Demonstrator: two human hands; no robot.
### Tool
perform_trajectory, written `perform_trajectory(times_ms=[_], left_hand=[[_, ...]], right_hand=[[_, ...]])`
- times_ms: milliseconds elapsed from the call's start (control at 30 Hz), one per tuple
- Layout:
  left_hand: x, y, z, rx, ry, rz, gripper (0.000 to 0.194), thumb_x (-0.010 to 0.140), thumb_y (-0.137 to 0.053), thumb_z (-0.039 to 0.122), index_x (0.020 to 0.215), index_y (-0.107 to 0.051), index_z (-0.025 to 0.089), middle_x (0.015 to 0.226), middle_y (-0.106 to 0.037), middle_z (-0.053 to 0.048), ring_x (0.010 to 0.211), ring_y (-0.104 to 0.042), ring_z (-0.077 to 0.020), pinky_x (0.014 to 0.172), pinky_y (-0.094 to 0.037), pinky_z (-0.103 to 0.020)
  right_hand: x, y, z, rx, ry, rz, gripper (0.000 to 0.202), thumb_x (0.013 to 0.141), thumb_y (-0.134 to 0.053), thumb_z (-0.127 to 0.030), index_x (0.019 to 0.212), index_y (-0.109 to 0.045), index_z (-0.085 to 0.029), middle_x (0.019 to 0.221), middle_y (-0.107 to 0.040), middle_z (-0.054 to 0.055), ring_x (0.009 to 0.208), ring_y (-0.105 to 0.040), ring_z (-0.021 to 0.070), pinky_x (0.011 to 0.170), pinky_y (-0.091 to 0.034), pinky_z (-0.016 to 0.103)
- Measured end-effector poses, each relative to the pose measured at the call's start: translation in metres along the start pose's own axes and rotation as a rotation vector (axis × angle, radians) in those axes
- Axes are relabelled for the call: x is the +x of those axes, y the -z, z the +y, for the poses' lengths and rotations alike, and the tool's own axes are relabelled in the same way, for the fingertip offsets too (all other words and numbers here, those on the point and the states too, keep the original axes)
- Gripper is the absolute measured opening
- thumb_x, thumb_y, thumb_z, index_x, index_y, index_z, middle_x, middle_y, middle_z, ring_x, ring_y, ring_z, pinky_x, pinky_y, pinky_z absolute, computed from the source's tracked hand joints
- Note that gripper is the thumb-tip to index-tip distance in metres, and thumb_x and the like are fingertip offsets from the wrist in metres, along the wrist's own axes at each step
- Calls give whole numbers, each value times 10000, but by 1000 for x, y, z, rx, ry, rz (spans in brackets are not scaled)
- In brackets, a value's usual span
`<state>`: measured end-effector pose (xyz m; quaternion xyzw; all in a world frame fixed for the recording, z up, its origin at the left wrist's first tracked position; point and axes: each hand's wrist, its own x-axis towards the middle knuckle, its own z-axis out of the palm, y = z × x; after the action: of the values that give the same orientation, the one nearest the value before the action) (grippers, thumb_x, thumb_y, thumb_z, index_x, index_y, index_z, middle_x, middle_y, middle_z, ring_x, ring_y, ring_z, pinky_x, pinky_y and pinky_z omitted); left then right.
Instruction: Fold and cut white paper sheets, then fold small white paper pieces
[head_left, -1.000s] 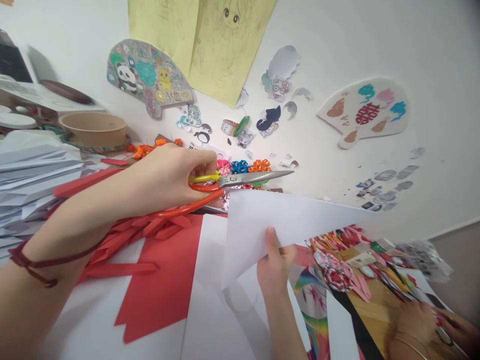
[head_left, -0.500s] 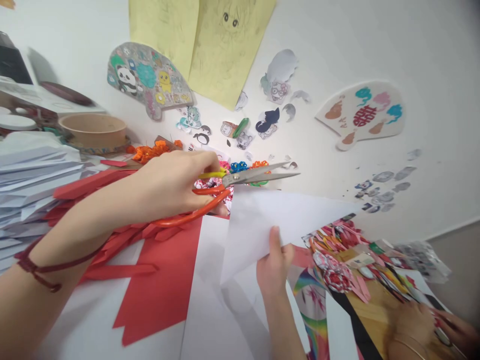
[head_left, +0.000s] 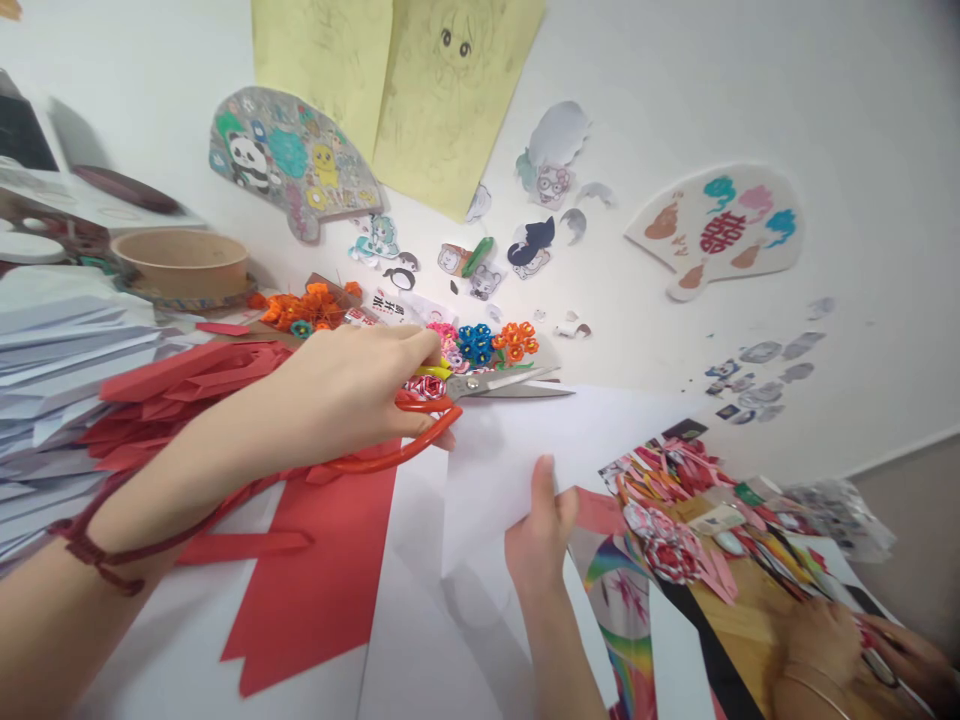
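Note:
My left hand is closed around the handles of a pair of scissors, one orange-red loop and a yellow part showing. The scissors' blades point right and are slightly parted, lying along the top edge of a white sheet of paper. Whether the paper is between the blades I cannot tell. From the lower right, my right hand pinches that sheet, its thumb on the near face and the fingers partly hidden behind. A red sheet and folded red strips lie below and beside my left arm.
Folded white strips are piled at left near a round tan container. Small orange and blue flowers stand behind the scissors. At right lie paper strips and rosettes; another person's hands work at lower right.
The scissors have come down to the paper's top edge, their blades closer together than before. My right hand still holds the sheet, and the view has shifted slightly.

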<state>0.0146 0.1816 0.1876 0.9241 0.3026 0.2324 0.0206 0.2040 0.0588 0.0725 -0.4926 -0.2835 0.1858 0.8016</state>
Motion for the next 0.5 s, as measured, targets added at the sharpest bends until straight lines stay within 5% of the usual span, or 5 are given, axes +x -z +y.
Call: perform_trajectory(times_ms=[233, 500], left_hand=[[3, -7, 12, 43, -18, 22, 532, 755, -543, 721, 998, -546, 247, 1027, -677, -28, 875, -652, -234, 529, -310, -272], [1, -3, 10, 61, -19, 23, 411, 791, -567, 582, 1048, -553, 261, 1068, -665, -29, 876, -646, -226, 543, -310, -269]], right_hand=[[-4, -4, -3, 43, -3, -59, 633, 855, -651, -447, 1405, -487, -179, 1259, -662, 143, 1150, -632, 270, 961, -514, 420], [1, 1, 0, -18, -53, -147, 751, 770, -752, -372, 1434, -450, -194, 1336, -613, 140, 1183, -610, 270, 1023, -477, 458]])
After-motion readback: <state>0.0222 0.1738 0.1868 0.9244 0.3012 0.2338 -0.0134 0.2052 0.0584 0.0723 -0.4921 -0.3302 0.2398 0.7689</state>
